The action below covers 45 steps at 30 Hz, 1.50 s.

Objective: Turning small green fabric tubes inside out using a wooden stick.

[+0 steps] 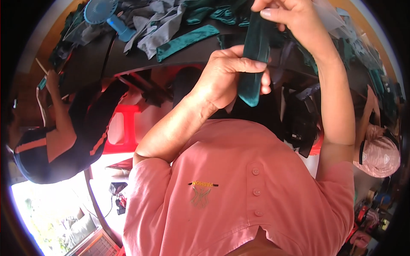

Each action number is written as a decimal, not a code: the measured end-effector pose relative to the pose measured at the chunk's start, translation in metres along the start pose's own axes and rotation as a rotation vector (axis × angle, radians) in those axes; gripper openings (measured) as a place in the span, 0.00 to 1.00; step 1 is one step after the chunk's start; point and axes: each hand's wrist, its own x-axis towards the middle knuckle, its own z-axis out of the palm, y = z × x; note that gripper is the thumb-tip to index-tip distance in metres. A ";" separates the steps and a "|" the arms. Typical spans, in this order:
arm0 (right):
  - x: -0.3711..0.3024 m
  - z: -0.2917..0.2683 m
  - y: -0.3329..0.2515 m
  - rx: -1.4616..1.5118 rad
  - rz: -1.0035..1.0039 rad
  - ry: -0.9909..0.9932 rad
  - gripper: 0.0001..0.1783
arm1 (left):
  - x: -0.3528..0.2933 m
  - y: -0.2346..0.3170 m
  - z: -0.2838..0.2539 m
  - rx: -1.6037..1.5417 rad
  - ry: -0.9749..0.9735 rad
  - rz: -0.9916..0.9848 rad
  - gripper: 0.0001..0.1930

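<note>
Your left hand (224,72) holds the lower part of a dark green velvety strip (256,40) at the upper middle of the frame, its thumb lying across the front and its other fingers curled behind, so the cloth is pinched between them. Your right hand (294,15), at the top edge, has its thumb and fingers closed on the strip's upper end; the strip hangs nearly upright above the front of the desk (89,59), its rounded tip pointing down. At the upper right, beside your right wrist, is a translucent plastic sheet or bag (326,19); you cannot tell which, nor what it may hold. The dark desk curves across the upper frame, bearing a second green strip (188,42) laid flat, crumpled grey cloth (160,32) and, at upper left, a blue fan (100,12). Below its edge, left of centre, stands a red stool (128,128). Other people sit at the far left (55,149) and far right (378,153), and bright daylight fills an opening (38,205) at lower left.
</note>
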 end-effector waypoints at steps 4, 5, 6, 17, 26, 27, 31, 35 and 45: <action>0.029 0.010 0.028 0.086 0.234 0.022 0.03 | -0.030 0.019 -0.032 0.133 0.333 -0.050 0.09; 0.036 0.017 0.037 0.095 0.215 0.009 0.04 | -0.036 0.025 -0.045 0.180 0.415 -0.030 0.10; 0.043 0.024 0.043 0.099 0.216 -0.004 0.04 | -0.042 0.033 -0.050 0.259 0.478 -0.026 0.10; 0.076 0.103 0.045 -0.514 0.037 -0.022 0.04 | -0.048 0.080 -0.134 1.164 0.756 0.014 0.16; 0.051 0.108 0.052 -0.873 0.045 -0.173 0.09 | -0.045 0.045 -0.131 1.582 0.811 0.150 0.17; 0.051 0.107 0.057 -0.864 -0.044 -0.194 0.10 | -0.048 0.043 -0.141 1.587 0.804 0.212 0.16; 0.040 0.067 0.016 -0.739 -0.049 -0.099 0.15 | -0.038 0.042 -0.111 1.719 0.976 0.139 0.16; 0.018 0.011 -0.009 0.102 0.164 0.173 0.21 | -0.026 0.031 -0.089 1.875 0.805 0.837 0.10; -0.119 -0.015 0.069 0.798 0.410 0.331 0.18 | 0.094 -0.023 -0.016 1.851 0.028 0.839 0.08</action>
